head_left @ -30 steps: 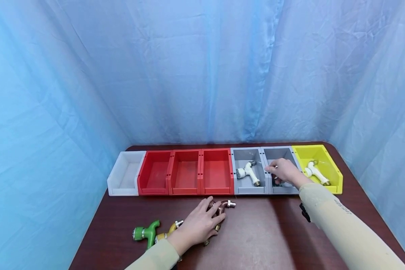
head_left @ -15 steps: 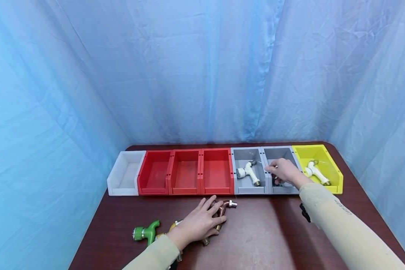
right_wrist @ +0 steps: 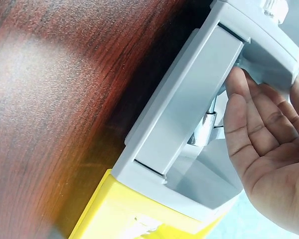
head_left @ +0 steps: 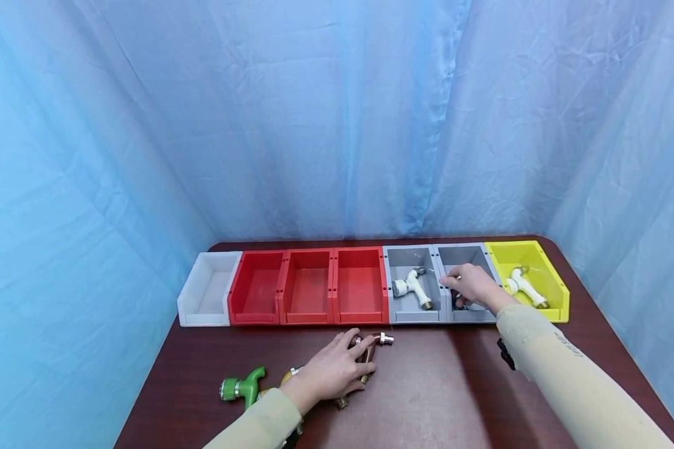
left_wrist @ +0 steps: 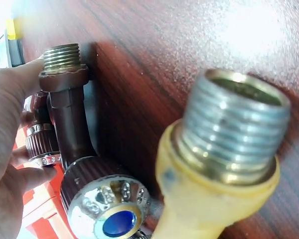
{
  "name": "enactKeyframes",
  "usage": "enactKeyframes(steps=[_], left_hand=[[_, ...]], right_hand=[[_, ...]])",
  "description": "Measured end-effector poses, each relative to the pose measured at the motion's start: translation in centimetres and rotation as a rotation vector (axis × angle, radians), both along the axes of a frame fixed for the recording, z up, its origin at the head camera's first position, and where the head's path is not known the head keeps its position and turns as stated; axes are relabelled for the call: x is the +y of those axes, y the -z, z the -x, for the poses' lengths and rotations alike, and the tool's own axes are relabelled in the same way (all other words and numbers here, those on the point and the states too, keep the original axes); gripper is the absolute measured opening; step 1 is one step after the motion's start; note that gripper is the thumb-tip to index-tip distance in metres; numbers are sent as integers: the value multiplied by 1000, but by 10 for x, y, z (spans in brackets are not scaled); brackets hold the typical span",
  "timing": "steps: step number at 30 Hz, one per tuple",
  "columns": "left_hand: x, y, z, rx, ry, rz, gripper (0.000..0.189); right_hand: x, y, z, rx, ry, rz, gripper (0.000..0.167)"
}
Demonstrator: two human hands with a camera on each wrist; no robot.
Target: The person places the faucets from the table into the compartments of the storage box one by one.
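My left hand lies over a brown faucet on the table, its fingers bent round the body and ribbed handle. A second brown faucet with a blue-centred cap stands close by in the left wrist view. Nearest that camera is a yellow faucet, mostly hidden by my arm in the head view. My right hand reaches into the right grey bin, fingers bent beside a chrome faucet. The fingertips are partly hidden, so whether they pinch it is unclear.
A green faucet lies at the left. White faucets lie in the left grey bin and the yellow bin. Red bins and a white bin continue the row leftward. Blue curtains surround the table.
My left hand has shifted slightly right and the brown faucet under it has turned a little. The right hand stays in the grey bin with almost no movement.
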State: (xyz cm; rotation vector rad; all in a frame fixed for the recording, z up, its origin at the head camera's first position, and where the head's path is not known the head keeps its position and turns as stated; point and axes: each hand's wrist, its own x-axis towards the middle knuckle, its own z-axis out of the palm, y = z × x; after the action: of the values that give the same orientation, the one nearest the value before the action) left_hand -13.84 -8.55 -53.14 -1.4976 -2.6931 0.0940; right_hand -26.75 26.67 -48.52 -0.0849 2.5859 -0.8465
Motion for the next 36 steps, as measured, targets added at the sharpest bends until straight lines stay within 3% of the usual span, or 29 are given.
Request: enactKeyframes(steps=[5,12,20,25,36], left_hand=[[-1,0,-1,29,1,2,37],[-3,-5,-2,12,-9,-15,38],[-2,-14,-1,141,-18,-74,39],[-1,-19,2,168,-52,-87,41],[-1,-26,12,151,-187,-127,45]], right_hand=[[0,1,0,12,-5,-5,36],[-1,-1,-1,10,-8,-5,35],[0,1,0,4,-8,5,34],[2,1,1,6,-12,19,35],[1,1,1,-12,3,38,35]])
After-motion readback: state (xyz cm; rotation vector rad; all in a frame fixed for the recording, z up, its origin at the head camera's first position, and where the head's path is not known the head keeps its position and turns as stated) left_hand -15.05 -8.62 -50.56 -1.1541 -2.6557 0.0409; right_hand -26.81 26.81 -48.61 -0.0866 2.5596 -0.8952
